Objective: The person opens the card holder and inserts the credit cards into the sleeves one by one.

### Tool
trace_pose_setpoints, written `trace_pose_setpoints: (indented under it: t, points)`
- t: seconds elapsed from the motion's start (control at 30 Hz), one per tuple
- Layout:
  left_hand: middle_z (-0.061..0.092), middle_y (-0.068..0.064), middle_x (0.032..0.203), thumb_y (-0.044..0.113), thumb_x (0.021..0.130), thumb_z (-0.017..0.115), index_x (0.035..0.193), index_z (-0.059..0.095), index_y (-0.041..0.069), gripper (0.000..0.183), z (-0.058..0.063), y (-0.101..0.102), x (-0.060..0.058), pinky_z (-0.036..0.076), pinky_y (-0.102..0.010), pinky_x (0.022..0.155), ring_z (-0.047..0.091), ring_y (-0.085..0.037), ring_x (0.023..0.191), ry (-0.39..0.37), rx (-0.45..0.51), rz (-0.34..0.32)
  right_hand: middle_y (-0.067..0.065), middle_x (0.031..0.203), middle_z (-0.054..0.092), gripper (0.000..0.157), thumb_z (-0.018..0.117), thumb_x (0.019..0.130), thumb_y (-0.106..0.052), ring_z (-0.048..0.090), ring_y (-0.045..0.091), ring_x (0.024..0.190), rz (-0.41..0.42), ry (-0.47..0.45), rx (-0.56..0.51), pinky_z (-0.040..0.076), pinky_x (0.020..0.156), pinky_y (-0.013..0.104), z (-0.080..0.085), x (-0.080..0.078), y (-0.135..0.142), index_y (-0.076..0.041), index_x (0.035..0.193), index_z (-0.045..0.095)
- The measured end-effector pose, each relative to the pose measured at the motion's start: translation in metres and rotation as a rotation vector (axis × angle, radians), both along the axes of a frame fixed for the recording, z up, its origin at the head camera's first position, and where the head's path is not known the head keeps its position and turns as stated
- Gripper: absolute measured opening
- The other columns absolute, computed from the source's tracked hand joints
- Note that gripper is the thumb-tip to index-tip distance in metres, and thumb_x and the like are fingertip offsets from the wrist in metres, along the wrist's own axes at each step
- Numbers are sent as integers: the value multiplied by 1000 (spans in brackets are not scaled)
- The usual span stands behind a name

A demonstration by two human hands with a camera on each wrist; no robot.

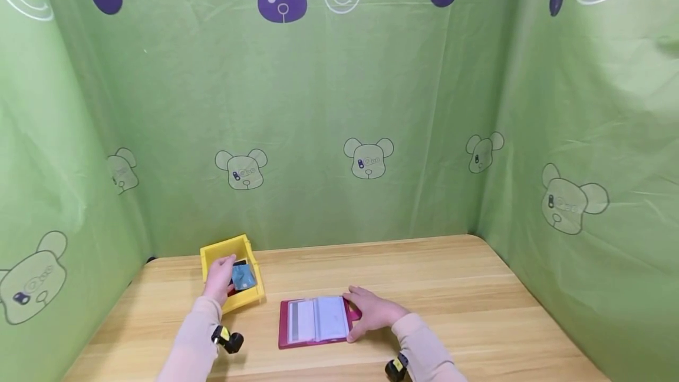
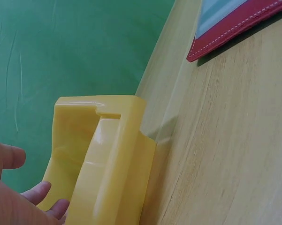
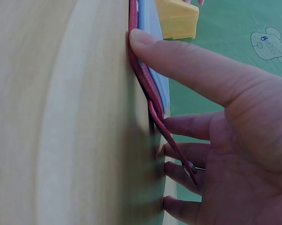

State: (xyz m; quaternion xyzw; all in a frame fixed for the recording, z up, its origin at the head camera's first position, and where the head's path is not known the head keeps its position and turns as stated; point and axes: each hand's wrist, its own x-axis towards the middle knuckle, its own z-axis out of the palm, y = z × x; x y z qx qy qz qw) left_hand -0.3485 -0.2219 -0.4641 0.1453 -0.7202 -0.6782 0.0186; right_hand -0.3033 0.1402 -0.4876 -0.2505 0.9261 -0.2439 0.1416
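Note:
My left hand [image 1: 218, 280] reaches into a yellow bin [image 1: 259, 293], and a blue card [image 1: 244, 277] shows beside its fingers. In the left wrist view, the thumb stands apart from the fingertips [image 2: 60, 208], which dip behind the bin's wall; no card shows between them. A red card holder [image 1: 283, 326] lies spread on the table with its clear sleeves [image 1: 332, 318] facing up. My right hand [image 1: 376, 311] holds the holder by its right end, thumb at the near edge and fingers at the far edge. Its strap [image 3: 171, 140] sticks out toward the palm.
The wooden table [image 1: 424, 270] is enclosed by green curtains [image 1: 307, 193] with bear prints at the back and both sides. The bin stands at the table's back left, left of the card holder. Dark and red items lie in the bin under the blue card.

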Motion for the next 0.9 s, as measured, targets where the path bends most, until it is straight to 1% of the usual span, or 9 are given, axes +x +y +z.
trace_pose_setpoints:
  t: [0.17, 0.27, 0.43, 0.5, 0.53, 0.63, 0.73, 0.83, 0.9]
  points:
    - [21, -32, 154, 21, 102, 37, 147, 21, -13, 58, 0, 1, -2, 31, -61, 115, 25, -44, 142, 34, 7, 2, 25, 156, 28, 101, 86, 64, -33, 25, 43, 145, -4, -4, -2, 25, 117, 63, -1, 0, 0, 1, 146, 38]
    - [28, -34, 147, 13, 100, 39, 147, 19, -15, 58, -1, 3, -3, 39, -55, 111, 33, -43, 134, 42, 18, 4, 24, 157, 28, 101, 86, 64, -34, 25, 42, 146, -8, -10, -2, 25, 117, 62, -3, -1, 0, 0, 146, 38]
    - [35, -36, 140, 1, 95, 38, 146, 19, -17, 57, -2, 4, -2, 42, -51, 111, 43, -41, 123, 32, 3, -24, 23, 157, 28, 100, 86, 64, -34, 24, 42, 146, -11, -21, -7, 25, 117, 62, -4, -3, 0, 0, 146, 39]
    - [34, -39, 142, -2, 93, 37, 146, 18, -17, 58, -3, 3, -1, 40, -52, 112, 44, -43, 125, 24, 1, -46, 23, 157, 27, 100, 86, 64, -33, 24, 42, 146, -11, -24, -9, 24, 117, 62, -4, -2, 0, 0, 146, 39]
    - [35, -40, 142, -3, 93, 38, 146, 19, -17, 58, -3, 3, -1, 42, -51, 111, 45, -43, 123, 21, 2, -50, 23, 157, 27, 100, 86, 64, -33, 24, 42, 146, -11, -24, -10, 24, 117, 62, -4, -2, 0, 0, 146, 39]
    - [36, -42, 141, -6, 92, 39, 146, 20, -17, 59, -4, 3, 0, 49, -45, 105, 52, -40, 118, 12, 9, -64, 24, 157, 27, 101, 86, 64, -34, 24, 42, 146, -10, -20, -7, 24, 118, 61, -4, -2, -1, 0, 146, 38]
    - [39, -43, 139, -7, 92, 41, 145, 22, -18, 58, -6, 1, -1, 57, -36, 93, 61, -31, 106, 17, 17, -74, 24, 157, 27, 101, 86, 64, -33, 24, 43, 146, -6, -12, -6, 24, 118, 61, -3, -2, -1, 1, 146, 38]
    - [40, -43, 137, -9, 91, 43, 143, 24, -20, 57, -7, 0, -2, 58, -27, 82, 65, -22, 93, 31, 19, -90, 24, 157, 27, 101, 86, 64, -33, 24, 43, 146, -8, -13, -7, 25, 117, 62, -3, -2, 0, 1, 146, 38]
    - [41, -43, 136, -10, 90, 44, 143, 25, -20, 57, -6, 0, -2, 57, -25, 78, 65, -20, 90, 35, 18, -94, 24, 157, 27, 101, 86, 64, -34, 24, 43, 146, -9, -17, -10, 24, 117, 62, -2, -2, 0, 0, 146, 38]
